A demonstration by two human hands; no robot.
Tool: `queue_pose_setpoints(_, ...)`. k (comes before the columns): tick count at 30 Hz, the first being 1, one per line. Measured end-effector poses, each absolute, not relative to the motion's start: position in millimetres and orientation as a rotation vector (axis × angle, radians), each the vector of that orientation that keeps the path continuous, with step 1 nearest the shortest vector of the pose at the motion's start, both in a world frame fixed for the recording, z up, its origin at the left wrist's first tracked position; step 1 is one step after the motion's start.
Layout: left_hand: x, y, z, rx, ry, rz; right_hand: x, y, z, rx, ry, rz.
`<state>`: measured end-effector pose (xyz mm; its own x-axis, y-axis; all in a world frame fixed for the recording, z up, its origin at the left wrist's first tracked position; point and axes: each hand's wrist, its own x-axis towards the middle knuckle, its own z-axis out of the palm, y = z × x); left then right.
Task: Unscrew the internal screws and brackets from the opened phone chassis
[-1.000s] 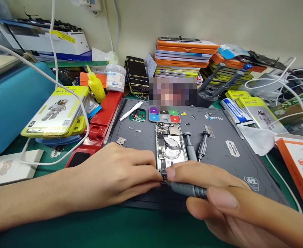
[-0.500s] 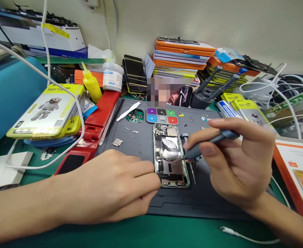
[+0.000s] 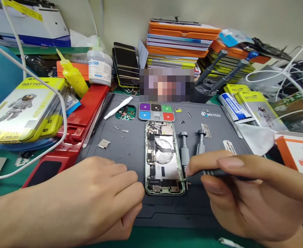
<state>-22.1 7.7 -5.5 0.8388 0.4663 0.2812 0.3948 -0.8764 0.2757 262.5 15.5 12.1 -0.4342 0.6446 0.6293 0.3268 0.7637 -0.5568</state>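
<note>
We're likely working the lower end of the open pale-green-framed phone [image 3: 172, 169] on the grey mat [image 3: 167, 210], right hand [image 3: 254, 193] pinching a slim dark-grey tool [image 3: 210, 173], left hand [image 3: 99, 196] curled, contents hidden; next move needs a steady tip.

The phone [image 3: 166, 159] has a pale green rim, the mat [image 3: 130, 146] is dark grey, the left bottle [image 3: 74, 76] is yellow.

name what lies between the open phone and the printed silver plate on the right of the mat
In the head view, one grey screwdriver lies beside the open phone, then a second screwdriver nearer the printed silver plate.
</note>
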Motion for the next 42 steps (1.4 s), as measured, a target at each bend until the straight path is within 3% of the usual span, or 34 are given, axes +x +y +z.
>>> queue_pose_setpoints(19, -19, 8, -4, 2.81, 0.609, 0.515, 257, 14, 0, -0.594, -1.974, 0.539)
queue_pose_setpoints(26, -17, 10, 3, 2.828, 0.637, 0.479, 261, 16, 7, -0.553, -2.248, 0.304)
queue_pose_setpoints(34, -18, 10, 6, 2.853, 0.615, 0.463, 258, 11, 9, -0.606, -2.163, 0.256)
queue_pose_setpoints(42, -20, 14, 13, 2.852, 0.609, 0.469, 270, 20, 4, -0.487, -2.154, 0.489)
